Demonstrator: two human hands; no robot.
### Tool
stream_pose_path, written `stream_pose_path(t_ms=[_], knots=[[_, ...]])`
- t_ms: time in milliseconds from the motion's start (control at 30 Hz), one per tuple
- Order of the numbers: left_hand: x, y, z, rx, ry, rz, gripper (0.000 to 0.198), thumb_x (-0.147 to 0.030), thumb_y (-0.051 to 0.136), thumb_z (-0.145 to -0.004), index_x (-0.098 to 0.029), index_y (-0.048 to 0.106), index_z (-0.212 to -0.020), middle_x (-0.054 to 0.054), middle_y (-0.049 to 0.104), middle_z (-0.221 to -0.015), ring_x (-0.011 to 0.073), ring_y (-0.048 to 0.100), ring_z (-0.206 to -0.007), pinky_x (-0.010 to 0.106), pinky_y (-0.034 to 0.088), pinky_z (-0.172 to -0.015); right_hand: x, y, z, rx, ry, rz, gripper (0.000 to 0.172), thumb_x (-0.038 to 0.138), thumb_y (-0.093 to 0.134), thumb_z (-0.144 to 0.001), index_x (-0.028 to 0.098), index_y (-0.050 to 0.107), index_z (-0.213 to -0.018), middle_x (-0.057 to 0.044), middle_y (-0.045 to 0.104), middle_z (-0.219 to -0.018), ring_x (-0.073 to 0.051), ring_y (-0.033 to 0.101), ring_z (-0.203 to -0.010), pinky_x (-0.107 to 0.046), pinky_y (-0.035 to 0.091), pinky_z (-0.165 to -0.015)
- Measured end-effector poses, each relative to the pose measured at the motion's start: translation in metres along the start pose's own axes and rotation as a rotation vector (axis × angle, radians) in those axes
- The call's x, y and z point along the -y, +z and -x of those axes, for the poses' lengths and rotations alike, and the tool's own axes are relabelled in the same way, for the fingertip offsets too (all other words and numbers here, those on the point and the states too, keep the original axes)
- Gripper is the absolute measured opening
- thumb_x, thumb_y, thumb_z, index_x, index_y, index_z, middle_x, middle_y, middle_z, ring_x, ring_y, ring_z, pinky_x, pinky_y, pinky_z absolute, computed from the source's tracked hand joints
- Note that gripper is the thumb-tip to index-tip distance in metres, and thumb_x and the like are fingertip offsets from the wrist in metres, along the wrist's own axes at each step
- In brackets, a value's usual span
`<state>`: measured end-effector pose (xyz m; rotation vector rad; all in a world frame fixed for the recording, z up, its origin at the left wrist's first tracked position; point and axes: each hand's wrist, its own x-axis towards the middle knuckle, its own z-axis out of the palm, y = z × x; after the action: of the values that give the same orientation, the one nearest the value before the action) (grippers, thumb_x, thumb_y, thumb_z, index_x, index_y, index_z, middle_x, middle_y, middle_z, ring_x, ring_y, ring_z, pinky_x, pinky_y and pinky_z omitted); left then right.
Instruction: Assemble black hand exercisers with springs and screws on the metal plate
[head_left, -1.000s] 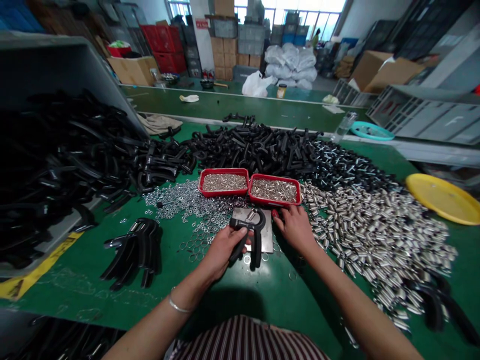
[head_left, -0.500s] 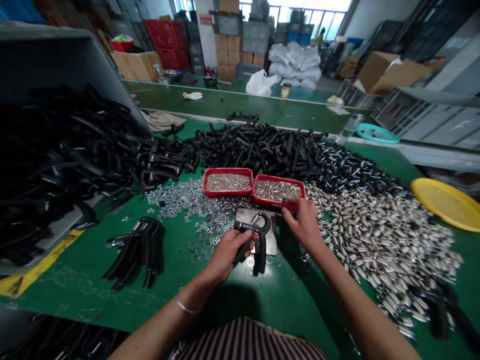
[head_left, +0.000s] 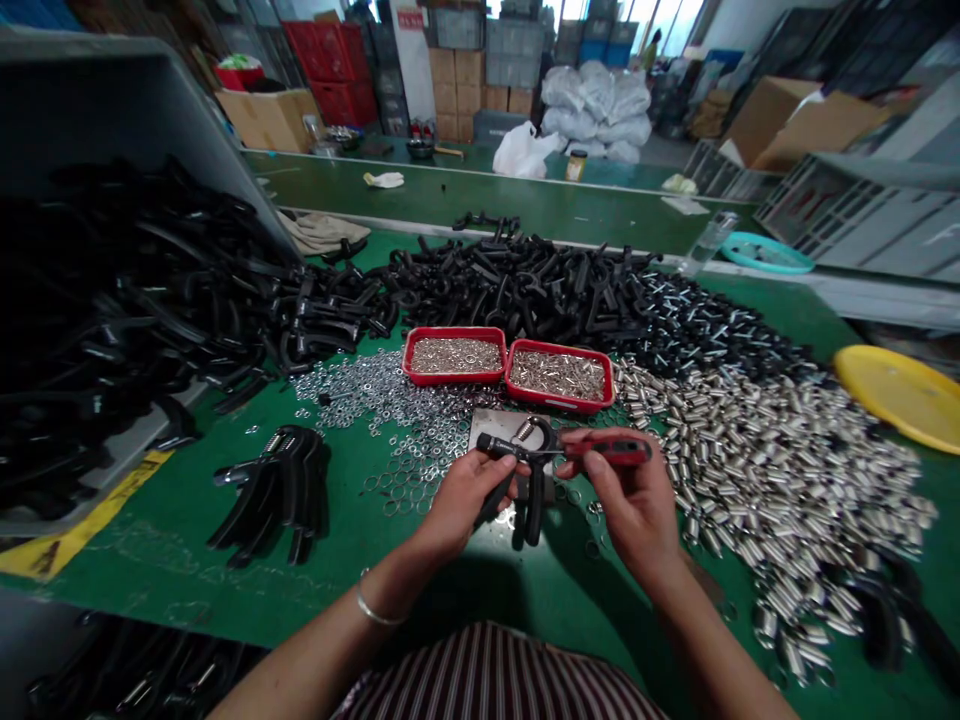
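My left hand is closed around one handle of a black hand grip strengthener, held above a small metal plate. A coil spring shows near the top of the strengthener. In my right hand is a screwdriver with a red and black handle. Its thin shaft points left and meets the strengthener's crossbar; whether the tip sits in a screw is too small to tell. Just beyond the hands stand two red trays, the left one holding tiny metal parts and the right one small screw-like pieces.
Several strengtheners lie together at left. Metal springs or sleeves heap up on the right, nuts and rings left of centre. Black handles pile behind the trays and fill a grey bin. A yellow lid lies far right.
My right hand has come from the right tray's front edge toward me, and the screwdriver now points at the strengthener. My left hand has kept its hold, nearly in place.
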<state>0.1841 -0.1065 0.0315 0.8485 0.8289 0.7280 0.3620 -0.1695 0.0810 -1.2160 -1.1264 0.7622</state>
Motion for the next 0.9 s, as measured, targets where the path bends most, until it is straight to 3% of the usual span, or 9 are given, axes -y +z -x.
stream_pose_path(t_ms=[367,500,700,900], knots=[[-0.001,0.005,0.002,0.018,0.004,-0.027,0.039,-0.048,0.071,-0.083,-0.011,0.067,-0.093,0.002,0.063,-0.071,0.0077,0.052,-0.055,0.020,0.038,-0.051,-0.006,-0.001,0.007,0.039,-0.023,0.041,0.018,0.027,0.058,-0.097,0.025,0.051,-0.114,-0.006,0.067,-0.115,-0.015,0.071,-0.082,-0.035,0.059,-0.081],[0.003,0.003,0.000,0.021,0.010,-0.061,0.038,-0.049,0.069,-0.084,-0.012,0.066,-0.093,0.002,0.063,-0.072,0.0077,0.052,-0.055,0.020,0.039,-0.052,-0.006,-0.002,0.008,0.055,-0.105,0.219,0.022,0.024,0.059,-0.096,0.025,0.051,-0.117,-0.006,0.068,-0.114,-0.016,0.071,-0.087,-0.036,0.057,-0.087],[0.005,0.006,0.002,-0.038,0.036,-0.112,0.036,-0.046,0.073,-0.080,-0.014,0.063,-0.094,0.002,0.064,-0.077,0.0089,0.055,-0.060,0.020,0.042,-0.055,-0.002,0.004,0.011,0.221,-0.151,0.509,0.026,0.024,0.061,-0.093,0.025,0.054,-0.118,-0.007,0.069,-0.113,-0.020,0.069,-0.100,-0.035,0.056,-0.086],[-0.002,0.005,-0.002,0.052,0.050,-0.186,0.036,-0.047,0.071,-0.082,-0.015,0.064,-0.097,0.001,0.064,-0.073,0.0098,0.055,-0.057,0.021,0.041,-0.053,-0.005,0.006,0.012,0.153,-0.233,0.510,0.029,0.022,0.062,-0.092,0.026,0.054,-0.119,-0.008,0.068,-0.114,-0.022,0.068,-0.102,-0.038,0.056,-0.088]])
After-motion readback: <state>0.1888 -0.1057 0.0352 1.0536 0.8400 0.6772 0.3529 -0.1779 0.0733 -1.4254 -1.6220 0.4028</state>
